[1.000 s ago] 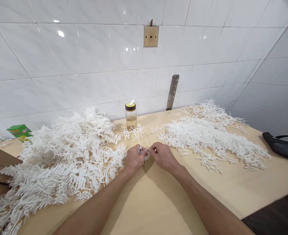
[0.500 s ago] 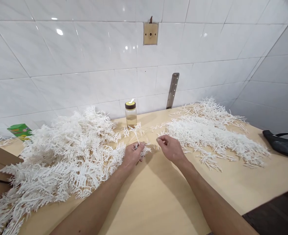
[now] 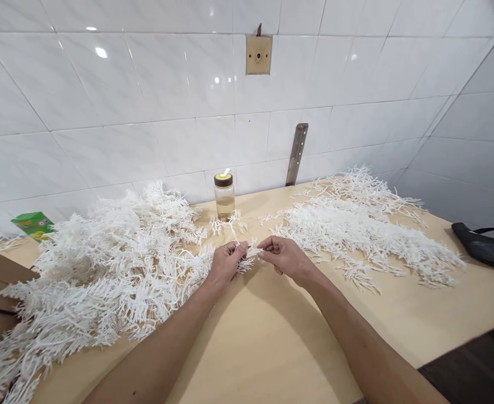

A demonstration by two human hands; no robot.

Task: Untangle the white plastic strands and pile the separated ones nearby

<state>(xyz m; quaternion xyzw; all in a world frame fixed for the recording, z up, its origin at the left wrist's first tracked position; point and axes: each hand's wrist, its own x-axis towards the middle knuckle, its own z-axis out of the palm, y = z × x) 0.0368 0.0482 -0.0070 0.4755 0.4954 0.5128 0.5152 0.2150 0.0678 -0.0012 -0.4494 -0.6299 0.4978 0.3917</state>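
Observation:
White branching plastic-looking sprigs lie in a large heap on the left and a flatter heap on the right. Between them, my left hand is closed on a white sprig whose thin stem rises above the fingers, with short white tips fanning out beside them. My right hand pinches the white tips just to the right of my left hand. How many pieces the fingers hold cannot be made out.
Behind my hands stands a jar with a dark and yellow lid. A green box and a cardboard edge are at the left. A metal strip leans on the tiled wall. A black bag lies at the right of the wooden table.
My right hand has moved left, up to my left hand, and its fingers now meet the white tips. My left hand has kept its grip and barely moved.

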